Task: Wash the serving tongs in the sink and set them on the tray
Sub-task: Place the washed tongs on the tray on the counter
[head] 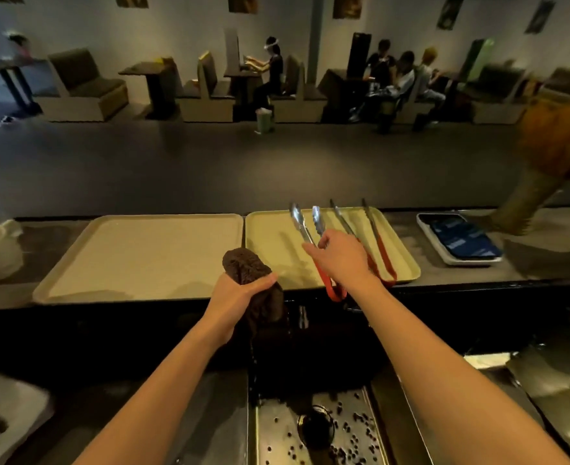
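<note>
My right hand (340, 256) pinches the serving tongs (299, 226) mid-length, low over the right tray (273, 250) on the bench, their red handle end past its near rim. My left hand (240, 293) grips a dark cloth (243, 261) above the sink (277, 431). Lifting or setting down, I cannot tell; if setting down, next I lower them flat and let go

Restaurant: dining booths (85, 85), seated diners (401, 82), service counter (478, 280) with trays (142, 256).
</note>
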The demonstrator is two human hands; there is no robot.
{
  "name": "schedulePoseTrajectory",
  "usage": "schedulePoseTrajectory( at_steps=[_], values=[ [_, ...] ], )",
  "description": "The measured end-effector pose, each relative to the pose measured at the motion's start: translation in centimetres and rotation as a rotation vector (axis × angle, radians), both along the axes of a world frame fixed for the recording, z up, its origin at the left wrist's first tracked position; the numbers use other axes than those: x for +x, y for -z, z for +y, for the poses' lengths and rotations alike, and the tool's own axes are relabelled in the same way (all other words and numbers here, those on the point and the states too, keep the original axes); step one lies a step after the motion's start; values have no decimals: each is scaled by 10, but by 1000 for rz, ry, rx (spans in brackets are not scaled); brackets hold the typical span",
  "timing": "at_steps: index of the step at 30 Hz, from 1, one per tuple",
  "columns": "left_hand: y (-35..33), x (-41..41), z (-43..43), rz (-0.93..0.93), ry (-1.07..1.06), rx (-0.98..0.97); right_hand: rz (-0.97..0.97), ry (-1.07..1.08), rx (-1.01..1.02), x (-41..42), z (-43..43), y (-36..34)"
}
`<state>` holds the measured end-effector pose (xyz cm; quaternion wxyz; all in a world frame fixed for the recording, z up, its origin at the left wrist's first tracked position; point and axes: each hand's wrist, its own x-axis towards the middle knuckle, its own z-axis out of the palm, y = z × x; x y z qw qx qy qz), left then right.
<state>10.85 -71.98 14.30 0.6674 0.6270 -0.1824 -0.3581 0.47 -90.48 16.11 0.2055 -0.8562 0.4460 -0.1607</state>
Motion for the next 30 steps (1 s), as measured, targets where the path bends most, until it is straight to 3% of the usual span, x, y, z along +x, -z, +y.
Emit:
schedulePoseTrajectory(
  at_steps=[6, 15, 20, 24, 30],
  values=[
    [4, -5, -24, 14, 56, 3, 207, 21, -179, 20, -44, 19],
    [6, -1, -13, 46, 47, 12, 312, 65, -250, 29, -50, 35],
    [7, 1, 17, 56, 14, 0, 102, 69, -354, 23, -12, 27],
    [16, 6, 59, 50, -131, -8, -128, -139, -223, 31, 58, 25],
    [38, 17, 142, 60, -375, 49, -244, -410, -104, 63, 156, 41]
  ],
)
